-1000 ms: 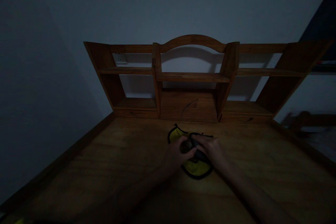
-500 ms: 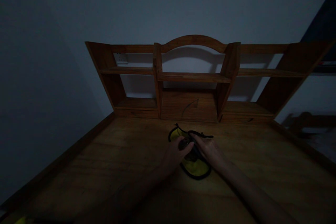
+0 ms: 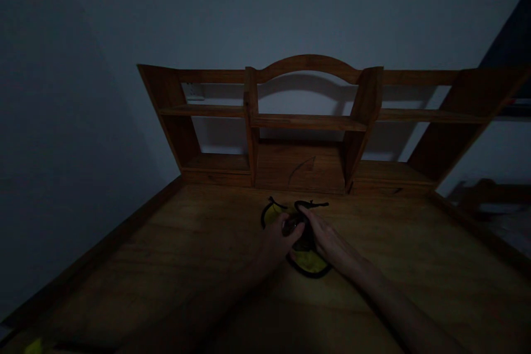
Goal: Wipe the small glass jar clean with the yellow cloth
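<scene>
A yellow-green fabric case with black edging lies opened out on the wooden desk, partly covered by both hands. My left hand is closed around a small dark, glossy object above the case; the dim light hides its kind. Close beside it, my right hand has its fingers curled on the black-edged part of the case, next to the dark object. What lies under the right fingers is hard to make out.
A wooden shelf unit with several compartments stands along the back of the desk. Raised edges border the desk left and right. A bright yellow thing shows at the bottom left corner. A wall socket sits behind the left shelf.
The case has shifted slightly away and to the left, with its upper flap edge now lower against the fingers. Both hands keep nearly the same grip.
</scene>
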Demonstrator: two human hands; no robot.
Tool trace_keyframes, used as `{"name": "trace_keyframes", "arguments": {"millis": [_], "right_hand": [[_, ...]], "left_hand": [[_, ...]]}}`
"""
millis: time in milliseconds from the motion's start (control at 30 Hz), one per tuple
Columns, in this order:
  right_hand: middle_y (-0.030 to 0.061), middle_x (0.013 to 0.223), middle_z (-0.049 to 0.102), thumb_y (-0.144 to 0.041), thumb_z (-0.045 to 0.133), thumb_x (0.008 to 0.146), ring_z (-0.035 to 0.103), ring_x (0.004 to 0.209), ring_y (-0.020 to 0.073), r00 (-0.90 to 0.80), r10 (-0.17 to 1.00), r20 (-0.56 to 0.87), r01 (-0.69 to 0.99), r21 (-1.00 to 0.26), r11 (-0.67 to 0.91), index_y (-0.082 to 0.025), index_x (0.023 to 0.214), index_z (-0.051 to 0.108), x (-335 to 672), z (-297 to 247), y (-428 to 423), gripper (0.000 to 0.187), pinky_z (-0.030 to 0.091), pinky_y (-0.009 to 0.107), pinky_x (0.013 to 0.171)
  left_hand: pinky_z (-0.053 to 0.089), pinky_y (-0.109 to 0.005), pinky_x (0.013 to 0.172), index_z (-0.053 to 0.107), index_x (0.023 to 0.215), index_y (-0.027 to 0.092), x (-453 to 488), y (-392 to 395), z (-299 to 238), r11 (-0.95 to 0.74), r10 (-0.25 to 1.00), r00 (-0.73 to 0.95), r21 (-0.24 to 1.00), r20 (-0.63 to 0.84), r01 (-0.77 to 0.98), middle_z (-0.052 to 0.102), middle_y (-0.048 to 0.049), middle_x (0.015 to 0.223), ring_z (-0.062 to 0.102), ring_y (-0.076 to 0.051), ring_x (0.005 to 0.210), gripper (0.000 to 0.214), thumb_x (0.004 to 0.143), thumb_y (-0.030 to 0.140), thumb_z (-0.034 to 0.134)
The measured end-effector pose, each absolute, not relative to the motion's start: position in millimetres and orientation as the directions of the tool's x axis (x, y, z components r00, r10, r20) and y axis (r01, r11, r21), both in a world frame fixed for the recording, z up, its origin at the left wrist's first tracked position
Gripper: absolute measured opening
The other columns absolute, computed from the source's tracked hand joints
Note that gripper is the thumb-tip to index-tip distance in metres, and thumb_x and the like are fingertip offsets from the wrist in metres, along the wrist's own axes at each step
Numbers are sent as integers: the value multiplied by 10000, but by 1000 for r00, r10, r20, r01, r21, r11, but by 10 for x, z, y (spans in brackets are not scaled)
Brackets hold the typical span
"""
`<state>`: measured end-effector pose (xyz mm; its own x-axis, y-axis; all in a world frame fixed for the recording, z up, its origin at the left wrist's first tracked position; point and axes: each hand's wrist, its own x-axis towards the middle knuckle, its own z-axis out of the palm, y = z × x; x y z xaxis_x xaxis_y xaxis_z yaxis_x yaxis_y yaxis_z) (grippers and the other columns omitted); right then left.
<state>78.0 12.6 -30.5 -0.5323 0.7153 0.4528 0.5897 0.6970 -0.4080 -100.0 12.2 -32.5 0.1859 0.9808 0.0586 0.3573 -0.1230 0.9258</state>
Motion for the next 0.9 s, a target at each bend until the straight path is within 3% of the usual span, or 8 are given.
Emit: {"name": "trace_keyframes", "arguments": {"millis": [100,200,433,600,900], "right_hand": [[81,1425,391,36,332,769,407,1289,175,-508,722,469,582,-431,689,-236,1470,166,800,-335,154,770,393,393,1055],[91,1342,496,-14,369,832,495,1216,184,-482,694,535,562,-420,713,-221,1422,309,832,-362,191,629,429,376,1026],[84,1100,662,-117,453,884,664,924,198,-330,742,583,650,-430,627,-189,1215,560,856,-351,183,355,542,308,839],[65,1052,678,-150,462,895,672,864,207,-308,751,583,701,-395,594,-212,1172,582,851,-325,166,308,545,326,790],[67,1068,672,-171,487,911,663,892,203,-307,727,614,697,-375,611,-205,1167,584,829,-313,155,276,529,326,815]], "left_hand": [[391,-206,360,506,992,208,-1005,127,-330,-125,979,195,927,58,355,657,-17,868,583,-112,406,405,830,578,488],[377,-206,344,504,946,198,-1002,133,-336,-119,980,190,927,54,354,651,-12,814,580,-117,398,395,835,576,475],[359,-196,316,503,926,198,-1019,188,-398,-127,973,225,939,55,321,627,-1,723,583,-129,396,415,824,600,476],[425,-216,324,488,975,188,-1088,284,-438,-110,937,350,965,20,239,593,10,622,613,-178,418,439,812,596,506],[440,-186,333,490,1022,179,-1160,373,-470,-197,897,434,956,87,215,594,11,712,573,-110,394,423,829,554,521]]}}
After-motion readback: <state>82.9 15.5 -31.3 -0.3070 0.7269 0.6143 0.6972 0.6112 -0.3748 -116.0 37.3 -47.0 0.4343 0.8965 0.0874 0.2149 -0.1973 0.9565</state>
